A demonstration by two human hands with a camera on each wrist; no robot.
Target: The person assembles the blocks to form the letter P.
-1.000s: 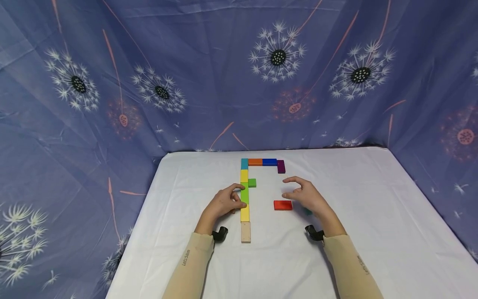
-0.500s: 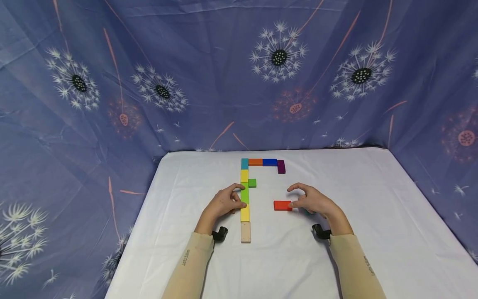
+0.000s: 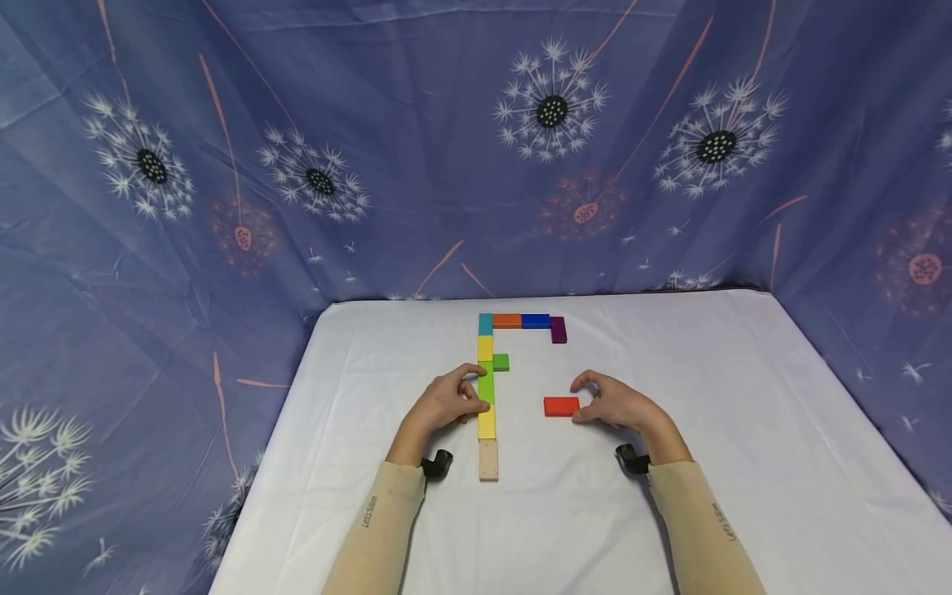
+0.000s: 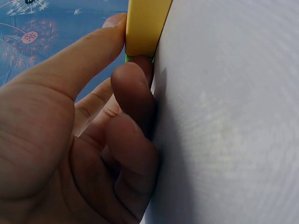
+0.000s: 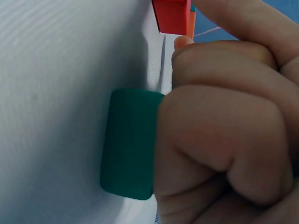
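My left hand [image 3: 446,397] lies over a column of toy blocks. Its index fingertip touches the light green block [image 3: 486,384], and its thumb rests where that meets a yellow block [image 3: 487,423]. In the left wrist view the thumb lies against the yellow block [image 4: 147,28], other fingers bent below. My right hand [image 3: 617,405] is at the right end of a red block [image 3: 561,406], thumb at its near corner and index finger arched apart beyond it. The right wrist view shows a teal block [image 5: 131,144] on the cloth beside the bent fingers; the hand hides it in the head view.
Teal-blue [image 3: 486,324], orange [image 3: 507,321], blue [image 3: 535,321] and purple [image 3: 559,330] blocks form the far row. A small green block [image 3: 502,362] adjoins the column; a plain wooden block [image 3: 488,459] ends it. White cloth [image 3: 550,529] covers the table before a dandelion-print curtain [image 3: 416,165].
My right hand has come down toward the near side, its thumb reaching the red block's right end. The teal block has gone from the head view behind that hand. My left hand stays put.
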